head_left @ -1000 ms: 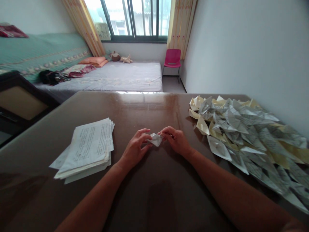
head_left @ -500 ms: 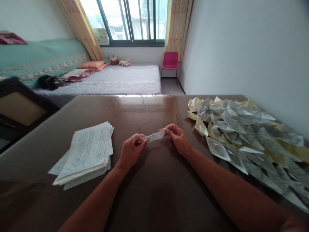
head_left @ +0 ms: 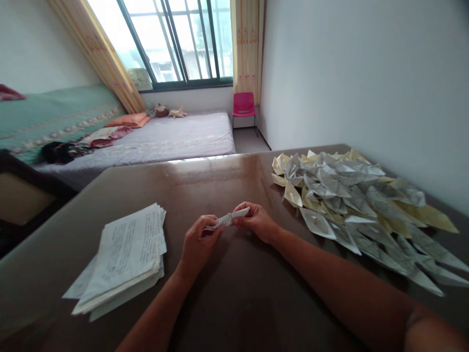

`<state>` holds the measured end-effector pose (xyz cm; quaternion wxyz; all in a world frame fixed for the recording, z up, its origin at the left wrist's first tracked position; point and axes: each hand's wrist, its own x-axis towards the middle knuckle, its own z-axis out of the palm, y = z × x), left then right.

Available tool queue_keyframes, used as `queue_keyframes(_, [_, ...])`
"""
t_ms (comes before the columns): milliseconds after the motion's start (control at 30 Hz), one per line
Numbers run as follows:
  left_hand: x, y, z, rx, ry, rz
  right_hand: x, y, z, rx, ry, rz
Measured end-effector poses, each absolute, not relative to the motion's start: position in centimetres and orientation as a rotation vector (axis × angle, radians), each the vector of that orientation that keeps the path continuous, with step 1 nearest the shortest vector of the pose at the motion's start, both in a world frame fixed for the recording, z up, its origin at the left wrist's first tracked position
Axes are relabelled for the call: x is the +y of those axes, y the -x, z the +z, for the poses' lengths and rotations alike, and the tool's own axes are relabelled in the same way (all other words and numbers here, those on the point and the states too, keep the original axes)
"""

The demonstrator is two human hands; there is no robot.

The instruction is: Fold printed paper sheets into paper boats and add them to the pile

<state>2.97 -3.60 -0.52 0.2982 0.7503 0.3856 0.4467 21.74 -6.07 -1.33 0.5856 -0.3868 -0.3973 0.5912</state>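
A narrow folded paper boat [head_left: 226, 220], covered in writing, is held just above the table between my two hands. My left hand [head_left: 200, 239] pinches its left end between thumb and fingers. Closed on its right part is my right hand [head_left: 256, 221], with the pointed tip showing past the fingers. To the left lies a stack of written paper sheets [head_left: 124, 254], its edges uneven. Many folded paper boats [head_left: 340, 190], white and yellowish, crowd together on the right side.
The brown glossy table [head_left: 220, 303] reaches to a wall on the right. Beyond its far edge are a bed [head_left: 183, 134] and a pink chair [head_left: 244, 105] by the window. A dark-framed chair [head_left: 29, 200] stands at the left.
My right hand has shifted inward from the boat's right tip toward its middle, and the hands are closer together. The head view has turned slightly right and tilted.
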Motion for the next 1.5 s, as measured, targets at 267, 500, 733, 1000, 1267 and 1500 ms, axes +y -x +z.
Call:
queue_keyframes(267, [-3.4,-3.4,-0.2,1.190,-1.822,1.036,-5.9,-21.8,-1.7,-1.020,0.951,1.318])
queue_keyframes(500, [-2.2,-3.3,-0.4,1.120,-1.748,0.932,-4.9,-21.9,-2.6,-1.157,1.093,1.124])
queue_keyframes(733, [-0.8,-3.1,-0.9,1.026,-1.911,0.690,-4.3,-21.5,-3.5,-1.236,1.267,0.911])
queue_keyframes(1000, [-0.8,-2.4,-1.5,1.011,-2.303,0.692,-4.7,-22.5,-2.4,-1.437,1.329,0.925])
queue_keyframes(1267, [-1.3,-1.5,-1.8,0.748,-2.435,0.609,-10.4,-26.0,-2.0,-1.495,1.340,0.842])
queue_keyframes(1500, [-2.6,-2.7,-1.5,0.560,-2.494,0.552,-14.3,-25.6,-3.0,-1.420,1.399,0.586])
